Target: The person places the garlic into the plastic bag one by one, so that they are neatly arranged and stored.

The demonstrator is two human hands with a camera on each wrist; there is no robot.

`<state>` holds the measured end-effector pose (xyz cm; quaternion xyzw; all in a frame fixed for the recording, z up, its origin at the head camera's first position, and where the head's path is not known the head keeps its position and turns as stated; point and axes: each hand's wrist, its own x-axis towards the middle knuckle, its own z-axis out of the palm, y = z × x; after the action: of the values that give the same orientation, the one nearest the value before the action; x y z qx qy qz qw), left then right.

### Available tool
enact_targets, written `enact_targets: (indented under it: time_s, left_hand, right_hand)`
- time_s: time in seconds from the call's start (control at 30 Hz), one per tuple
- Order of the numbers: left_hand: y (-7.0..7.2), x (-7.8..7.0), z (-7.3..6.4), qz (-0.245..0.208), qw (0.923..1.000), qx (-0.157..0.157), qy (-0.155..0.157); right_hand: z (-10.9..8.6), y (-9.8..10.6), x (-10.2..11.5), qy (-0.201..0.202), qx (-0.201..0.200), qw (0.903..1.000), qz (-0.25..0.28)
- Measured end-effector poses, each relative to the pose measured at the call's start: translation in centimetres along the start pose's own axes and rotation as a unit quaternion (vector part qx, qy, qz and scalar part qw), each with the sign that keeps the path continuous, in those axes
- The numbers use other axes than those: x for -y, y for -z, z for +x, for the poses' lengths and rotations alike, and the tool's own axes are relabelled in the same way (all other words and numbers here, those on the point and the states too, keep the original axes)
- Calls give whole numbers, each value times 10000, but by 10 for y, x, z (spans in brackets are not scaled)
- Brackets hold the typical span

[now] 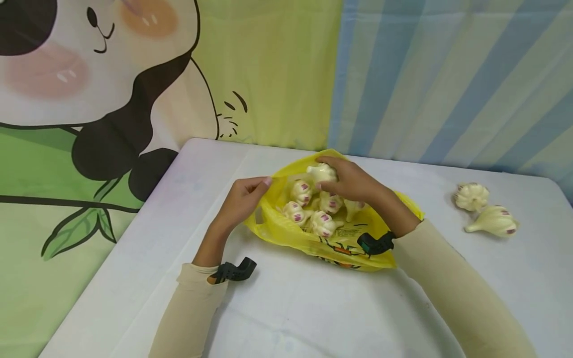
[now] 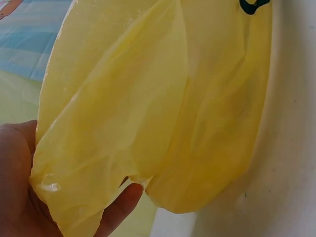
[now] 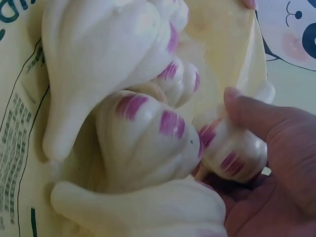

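Garlic is mostly in the yellow bag: at least five bulbs inside, plus one in hand just within the mouth. Two loose bulbs lie out on the table, over on the person's R side, near each other & well apart from the bag. From where I'm standing I'd call it part-done: bulk of it in the bag, those two outside, & the held one not let go yet. R grip has thumb & fingers curled round the held bulb, spread approx. the bulb's own width; can't tell if that bulb touches its neighbours. L grip pinches the bag's L edge, thumb & fingers together w/ just thin plastic btwn, mouth spread wide. Exact no. of bulbs inside: can't say, b/c the R arm & top bulbs may hide more.
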<state>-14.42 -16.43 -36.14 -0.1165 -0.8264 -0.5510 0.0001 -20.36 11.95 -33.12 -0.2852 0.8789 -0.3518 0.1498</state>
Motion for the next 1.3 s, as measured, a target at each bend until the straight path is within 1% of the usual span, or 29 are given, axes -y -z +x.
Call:
enact_targets:
  time_s: [0.1,0.2,0.27,0.37,0.57,0.7,0.8,0.93,1.07,1.3]
  left_hand:
    - [0,0,0,15,10000,-33,-30]
    - [0,0,-1,-1,9999,-38,-95]
    - [1,0,-1,-13,9999,-22,-125]
    - [1,-1,0,-12,9999,12,-104]
    - [1,0,1,53,10000,-18,-67]
    - [2,0,1,66,9999,-27,-104]
    - [3,0,1,92,9999,-46,-86]
    - [3,-1,2,94,9999,-75,-111]
    - [3,-1,2,79,9999,-67,-118]
    - [4,0,1,-9,10000,8,-92]
  right_hand:
    - [3,-5,0,-85,60,9994,-315]
    - [4,-9,-2,-154,262,9974,-647]
    - [2,-12,-4,-169,369,9965,-727]
    - [0,-13,-8,-209,377,9974,-579]
    - [-4,-10,-13,-136,108,9993,-336]
    - [-9,-8,-13,58,-145,9996,-235]
    - [-14,-9,-12,301,-303,9986,-296]
    - [-22,-10,-9,538,-448,9962,-519]
    - [-29,-9,-5,558,-578,9951,-574]
    - [-43,-4,-7,601,-820,9942,-355]
